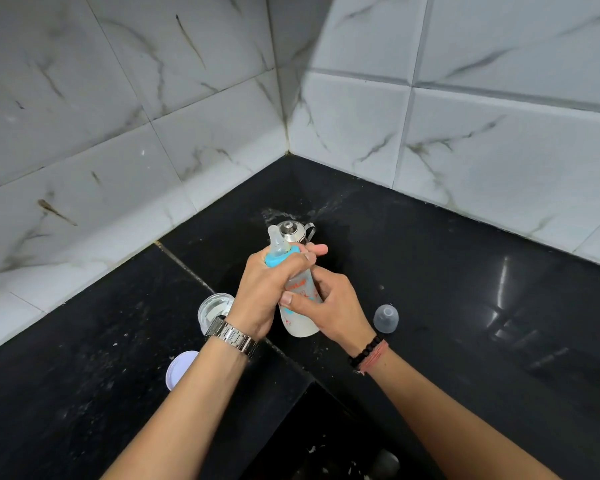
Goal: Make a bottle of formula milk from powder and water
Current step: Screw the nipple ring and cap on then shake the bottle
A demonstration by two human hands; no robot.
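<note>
A clear baby bottle (300, 320) with red and blue print holds milky liquid and tilts above the black counter. Its blue collar and clear teat (278, 244) point up and away. My left hand (264, 292) grips the blue collar from the left. My right hand (329, 306) grips the bottle body from the right, thumb across the print. The bottle's clear dome cap (386, 318) lies on the counter to the right of my hands.
A small steel kettle (293, 231) stands just behind the bottle. A glass jar (212, 311) and a white lid (179, 368) sit left of my left wrist. Marble-tiled walls (153, 116) meet in a corner behind the black counter (447, 271). Water is splashed near the kettle.
</note>
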